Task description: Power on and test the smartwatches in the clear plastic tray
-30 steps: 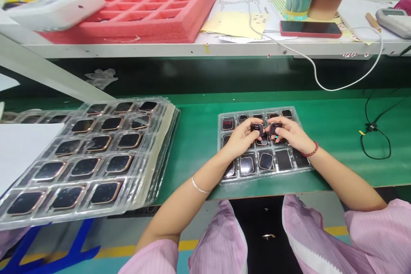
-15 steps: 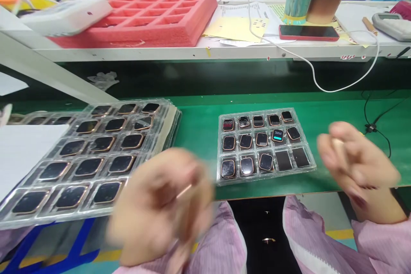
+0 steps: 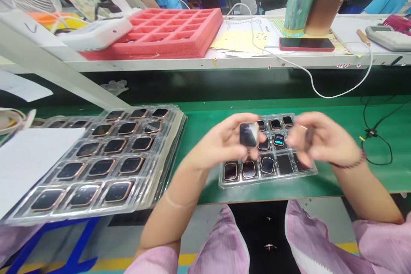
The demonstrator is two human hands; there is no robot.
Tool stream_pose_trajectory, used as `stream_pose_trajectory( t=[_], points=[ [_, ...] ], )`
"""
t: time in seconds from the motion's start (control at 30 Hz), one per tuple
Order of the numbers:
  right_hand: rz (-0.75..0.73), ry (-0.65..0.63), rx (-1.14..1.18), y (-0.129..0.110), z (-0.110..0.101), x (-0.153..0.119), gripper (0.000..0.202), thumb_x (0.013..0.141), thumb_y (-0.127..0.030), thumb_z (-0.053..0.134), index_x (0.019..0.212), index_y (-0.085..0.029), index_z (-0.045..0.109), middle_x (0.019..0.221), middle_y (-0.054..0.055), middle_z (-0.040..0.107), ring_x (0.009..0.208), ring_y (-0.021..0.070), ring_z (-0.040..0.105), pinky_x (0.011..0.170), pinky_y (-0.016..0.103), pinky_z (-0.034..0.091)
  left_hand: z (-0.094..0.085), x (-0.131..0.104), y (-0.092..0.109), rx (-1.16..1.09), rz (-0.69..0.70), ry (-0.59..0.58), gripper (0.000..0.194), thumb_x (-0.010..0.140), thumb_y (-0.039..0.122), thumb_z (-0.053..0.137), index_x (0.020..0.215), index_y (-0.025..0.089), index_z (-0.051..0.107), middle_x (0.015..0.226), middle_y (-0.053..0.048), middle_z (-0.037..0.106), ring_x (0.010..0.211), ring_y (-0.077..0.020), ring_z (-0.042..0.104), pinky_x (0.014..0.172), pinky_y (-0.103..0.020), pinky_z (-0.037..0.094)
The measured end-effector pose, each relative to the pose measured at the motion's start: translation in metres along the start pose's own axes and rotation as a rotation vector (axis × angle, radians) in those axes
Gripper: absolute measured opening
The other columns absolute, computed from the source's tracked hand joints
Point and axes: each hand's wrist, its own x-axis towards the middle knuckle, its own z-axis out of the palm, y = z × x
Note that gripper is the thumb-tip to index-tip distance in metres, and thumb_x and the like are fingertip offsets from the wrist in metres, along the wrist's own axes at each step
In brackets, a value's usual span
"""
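Note:
My left hand [image 3: 226, 143] grips a watch [image 3: 248, 135] by its edges, its dark, shiny face turned up. Facing it from the right, my right hand [image 3: 324, 139] is blurred, its fingers closed round a small squarish watch-like piece [image 3: 306, 137]. Both hands hover over a small clear tray [image 3: 268, 182] holding several square watches; one watch [image 3: 278, 139] in it has a lit screen with a teal bar. Two front-row compartments at the tray's right show no watch, one partly behind my right fingers.
Stacked clear trays [image 3: 160, 150] of watches stand at the left, a white sheet [image 3: 35, 158] over their left part. On the shelf [image 3: 180, 65] are a red foam tray [image 3: 205, 38], a phone [image 3: 306, 44] and cups. Black cables [image 3: 371, 132] lie at the right.
My left hand has moved up and right to the small tray with a watch in it. My right hand has moved left over the tray's right side. The view has shifted slightly.

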Motion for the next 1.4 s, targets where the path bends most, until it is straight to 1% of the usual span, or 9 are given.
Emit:
stream_pose_trajectory(
  t=[0.07, 0.17, 0.3, 0.47, 0.67, 0.83, 1.17, 1.3, 1.4],
  points=[
    [-0.022, 0.108, 0.038, 0.028, -0.007, 0.015, 0.058, 0.085, -0.027, 0.077, 0.137, -0.027, 0.052, 0.121, 0.009, 0.069, 0.079, 0.0134, 0.072, 0.064, 0.025, 0.063, -0.001, 0.025, -0.027, 0.035, -0.078, 0.085, 0.062, 0.075, 0.026, 0.083, 0.132, 0.020, 0.058, 0.110, -0.012, 0.074, 0.080, -0.0185, 0.075, 0.061, -0.023, 0.056],
    [0.099, 0.285, 0.048, 0.076, -0.023, 0.037, 0.049, 0.084, -0.027, 0.075, 0.129, -0.023, 0.058, 0.119, 0.008, 0.071, 0.080, 0.0135, 0.072, 0.064, 0.025, 0.064, -0.008, 0.055, -0.072, 0.054, -0.195, 0.275, 0.049, 0.080, 0.037, 0.078, 0.121, 0.015, 0.061, 0.103, -0.010, 0.074, 0.072, -0.0162, 0.074, 0.056, -0.021, 0.050],
    [0.202, 0.343, -0.008, 0.107, -0.032, 0.043, 0.030, 0.088, -0.031, 0.069, 0.115, -0.019, 0.067, 0.102, 0.008, 0.076, 0.065, 0.0113, 0.069, 0.060, 0.025, 0.062, -0.012, 0.057, -0.101, 0.137, -0.236, 0.275, 0.037, 0.084, 0.042, 0.072, 0.108, 0.014, 0.065, 0.092, -0.008, 0.075, 0.062, -0.0137, 0.071, 0.051, -0.019, 0.044],
    [0.194, 0.329, -0.052, 0.104, -0.028, 0.037, 0.032, 0.085, -0.024, 0.068, 0.116, -0.018, 0.066, 0.105, 0.008, 0.075, 0.067, 0.0122, 0.070, 0.059, 0.025, 0.061, -0.010, 0.047, -0.098, 0.181, -0.205, 0.294, 0.036, 0.081, 0.032, 0.074, 0.110, 0.014, 0.064, 0.094, -0.007, 0.074, 0.067, -0.0142, 0.071, 0.051, -0.020, 0.044],
    [0.181, 0.296, -0.089, 0.106, -0.029, 0.038, 0.039, 0.082, -0.017, 0.066, 0.120, -0.019, 0.062, 0.112, 0.008, 0.073, 0.072, 0.0132, 0.072, 0.062, 0.026, 0.061, -0.012, 0.048, -0.104, 0.164, -0.163, 0.302, 0.037, 0.074, 0.015, 0.073, 0.110, 0.014, 0.063, 0.093, -0.005, 0.073, 0.074, -0.0123, 0.069, 0.073, -0.027, 0.057],
    [0.167, 0.279, -0.114, 0.108, -0.030, 0.036, 0.042, 0.080, -0.016, 0.065, 0.122, -0.019, 0.062, 0.113, 0.008, 0.073, 0.074, 0.0138, 0.072, 0.064, 0.027, 0.062, -0.010, 0.048, -0.102, 0.150, -0.157, 0.307, 0.038, 0.073, 0.012, 0.071, 0.109, 0.014, 0.063, 0.091, -0.005, 0.073, 0.074, -0.0125, 0.068, 0.072, -0.027, 0.057],
    [0.170, 0.252, -0.128, 0.107, -0.030, 0.035, 0.044, 0.080, -0.013, 0.064, 0.123, -0.020, 0.063, 0.115, 0.008, 0.073, 0.074, 0.0136, 0.072, 0.065, 0.028, 0.063, -0.013, 0.048, -0.099, 0.159, -0.149, 0.314, 0.046, 0.072, 0.013, 0.067, 0.118, 0.016, 0.063, 0.103, -0.007, 0.074, 0.074, -0.0131, 0.068, 0.061, -0.022, 0.051],
    [0.180, 0.295, 0.018, 0.105, -0.032, 0.035, 0.050, 0.085, -0.016, 0.065, 0.134, -0.024, 0.060, 0.129, 0.009, 0.069, 0.081, 0.0143, 0.072, 0.066, 0.028, 0.065, -0.015, 0.047, -0.097, 0.089, -0.161, 0.334, 0.060, 0.079, 0.024, 0.070, 0.138, 0.021, 0.059, 0.122, -0.011, 0.070, 0.091, -0.0192, 0.071, 0.063, -0.023, 0.052],
    [0.212, 0.306, 0.173, 0.103, -0.034, 0.035, 0.053, 0.090, -0.022, 0.065, 0.142, -0.029, 0.057, 0.134, 0.006, 0.067, 0.087, 0.0136, 0.072, 0.071, 0.027, 0.067, -0.016, 0.047, -0.097, 0.063, -0.167, 0.318, 0.060, 0.084, 0.035, 0.072, 0.140, 0.022, 0.060, 0.117, -0.010, 0.069, 0.093, -0.0204, 0.071, 0.067, -0.024, 0.053]
  ],
)
